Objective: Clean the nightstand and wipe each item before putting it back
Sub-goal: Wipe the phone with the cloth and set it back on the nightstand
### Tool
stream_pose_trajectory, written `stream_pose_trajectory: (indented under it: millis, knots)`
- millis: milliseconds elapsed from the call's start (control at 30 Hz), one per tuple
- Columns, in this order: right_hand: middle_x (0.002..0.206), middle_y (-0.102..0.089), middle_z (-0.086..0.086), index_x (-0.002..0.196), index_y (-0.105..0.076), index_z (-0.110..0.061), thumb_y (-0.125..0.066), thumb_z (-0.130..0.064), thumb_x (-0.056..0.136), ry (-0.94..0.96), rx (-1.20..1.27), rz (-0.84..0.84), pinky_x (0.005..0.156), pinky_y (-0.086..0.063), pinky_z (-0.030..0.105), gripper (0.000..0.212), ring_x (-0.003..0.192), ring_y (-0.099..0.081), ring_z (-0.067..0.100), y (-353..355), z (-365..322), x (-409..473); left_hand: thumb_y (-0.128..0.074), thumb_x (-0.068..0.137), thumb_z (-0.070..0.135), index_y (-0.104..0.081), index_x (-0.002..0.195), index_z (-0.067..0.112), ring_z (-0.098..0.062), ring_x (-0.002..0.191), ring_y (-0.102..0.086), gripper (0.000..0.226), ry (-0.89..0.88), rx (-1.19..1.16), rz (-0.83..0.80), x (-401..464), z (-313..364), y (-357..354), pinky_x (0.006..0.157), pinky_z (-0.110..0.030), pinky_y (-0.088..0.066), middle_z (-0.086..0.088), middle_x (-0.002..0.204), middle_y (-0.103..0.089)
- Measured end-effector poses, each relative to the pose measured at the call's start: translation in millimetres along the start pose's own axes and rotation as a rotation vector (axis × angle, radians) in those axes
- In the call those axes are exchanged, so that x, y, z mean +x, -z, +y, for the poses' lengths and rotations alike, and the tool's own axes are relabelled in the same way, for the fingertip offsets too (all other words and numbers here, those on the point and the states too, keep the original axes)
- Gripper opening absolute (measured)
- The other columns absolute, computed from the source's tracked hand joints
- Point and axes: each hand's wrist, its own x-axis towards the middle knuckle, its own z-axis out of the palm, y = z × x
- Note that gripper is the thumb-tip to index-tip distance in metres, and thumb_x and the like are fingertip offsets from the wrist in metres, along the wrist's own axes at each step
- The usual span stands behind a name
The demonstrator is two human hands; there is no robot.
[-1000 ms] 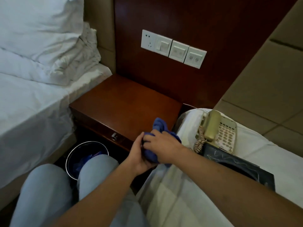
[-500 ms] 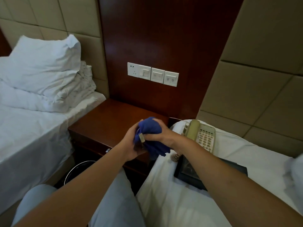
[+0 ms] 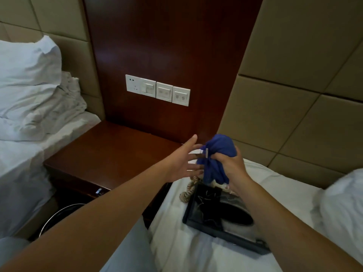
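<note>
The dark wooden nightstand (image 3: 110, 154) stands between two beds, its top bare. My right hand (image 3: 233, 165) is shut on a bunched blue cloth (image 3: 218, 154), held in the air over the nightstand's right edge. My left hand (image 3: 182, 163) is open just left of the cloth, fingers spread, fingertips close to it. On the right bed lies a black tissue box (image 3: 216, 216). A beige telephone is mostly hidden behind my right hand; only its coiled cord (image 3: 189, 188) shows.
White switch and socket plates (image 3: 158, 90) sit on the wood panel above the nightstand. A metal-rimmed bin (image 3: 59, 216) stands on the floor under the nightstand's front. White pillows (image 3: 33, 83) lie on the left bed; another pillow (image 3: 341, 205) lies at right.
Both hands rose from the nightstand's front edge with the cloth. My left hand has let go and opened; the right hand carried the cloth to the right. The view tilted up.
</note>
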Motion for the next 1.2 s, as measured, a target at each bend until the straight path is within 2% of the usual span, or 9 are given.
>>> stream_pose_trajectory:
  millis: [100,300,400,533,667,900,1000,1100,1200]
  knots:
    - [0.086,-0.068,0.027,0.095,-0.067,0.002,-0.063,0.015,0.084,-0.024,-0.043,0.076,0.066,-0.056,0.037,0.018,0.078,-0.066,0.039,39.6,4.4,20.9,-0.052,0.097,0.067,-0.05,0.146,0.024,-0.024,0.113,-0.071,0.065,0.019,0.082,0.101,33.5,-8.4,9.7,0.104,-0.043,-0.055,-0.001,0.138,-0.064]
    - [0.104,-0.074,0.013,0.117,-0.066,-0.013,-0.079,-0.002,0.075,-0.201,-0.047,0.201,0.08,-0.061,0.048,0.045,0.091,-0.073,0.031,90.5,49.1,65.9,-0.059,0.091,0.07,-0.031,0.159,0.014,-0.028,0.137,-0.046,0.093,0.211,0.4,0.168,94.8,-49.4,25.6,0.117,-0.046,-0.039,-0.009,0.153,-0.043]
    - [0.106,-0.074,0.011,0.119,-0.065,-0.012,-0.081,-0.003,0.073,-0.238,-0.088,0.229,0.076,-0.061,0.043,0.05,0.092,-0.073,0.029,92.9,71.9,80.3,-0.069,0.073,0.08,-0.039,0.156,0.014,-0.028,0.144,-0.042,0.11,0.266,0.368,0.092,122.8,-67.0,27.2,0.119,-0.044,-0.037,-0.007,0.159,-0.043]
    - [0.106,-0.074,0.01,0.119,-0.066,-0.013,-0.081,-0.005,0.074,-0.259,-0.116,0.212,0.073,-0.06,0.04,0.048,0.093,-0.073,0.029,93.2,89.6,92.4,-0.082,0.078,0.06,-0.069,0.124,0.018,-0.017,0.111,-0.068,0.065,0.278,0.281,0.075,149.3,-79.5,25.0,0.094,-0.031,-0.054,0.0,0.118,-0.076]
    - [0.105,-0.075,0.008,0.115,-0.068,-0.01,-0.08,-0.001,0.073,-0.228,-0.229,0.152,0.079,-0.061,0.042,0.045,0.093,-0.073,0.025,94.0,95.2,96.5,-0.086,0.075,0.056,-0.07,0.121,0.016,-0.021,0.106,-0.074,0.063,0.309,0.193,0.006,165.7,-84.5,27.1,0.095,-0.037,-0.057,-0.002,0.107,-0.08]
    - [0.107,-0.073,0.009,0.125,-0.061,-0.003,-0.081,-0.032,0.044,-0.215,-0.232,0.155,0.067,-0.056,0.03,0.088,0.091,-0.073,0.022,101.8,120.9,109.9,-0.091,0.074,0.042,-0.068,0.126,0.006,-0.027,0.102,-0.077,0.067,0.204,0.021,0.01,167.7,-88.7,22.1,0.099,-0.043,-0.059,-0.01,0.109,-0.079]
    - [0.109,-0.075,0.0,0.124,-0.064,-0.021,-0.083,-0.022,0.053,-0.203,-0.264,0.127,0.082,-0.061,0.045,0.073,0.1,-0.073,0.021,96.9,87.9,103.6,-0.093,0.072,0.037,-0.07,0.121,0.006,-0.025,0.095,-0.078,0.063,0.115,0.082,0.042,164.7,-70.2,17.6,0.087,-0.039,-0.063,-0.009,0.103,-0.08]
    - [0.104,-0.075,0.008,0.12,-0.066,-0.013,-0.077,-0.006,0.069,-0.159,-0.266,0.108,0.088,-0.059,0.053,0.052,0.101,-0.073,0.028,83.4,51.9,95.7,-0.098,0.063,0.038,-0.069,0.123,0.01,-0.025,0.096,-0.078,0.072,0.039,0.16,0.072,152.4,-35.8,22.8,0.088,-0.042,-0.063,-0.008,0.105,-0.08]
    - [0.104,-0.073,0.007,0.12,-0.062,-0.017,-0.075,0.002,0.078,-0.131,-0.227,0.099,0.084,-0.058,0.048,0.048,0.097,-0.071,0.026,64.0,26.1,85.5,-0.101,0.052,0.049,-0.064,0.12,0.017,-0.025,0.099,-0.076,0.084,-0.04,0.277,0.161,135.4,-1.8,40.7,0.089,-0.045,-0.063,-0.006,0.112,-0.076]
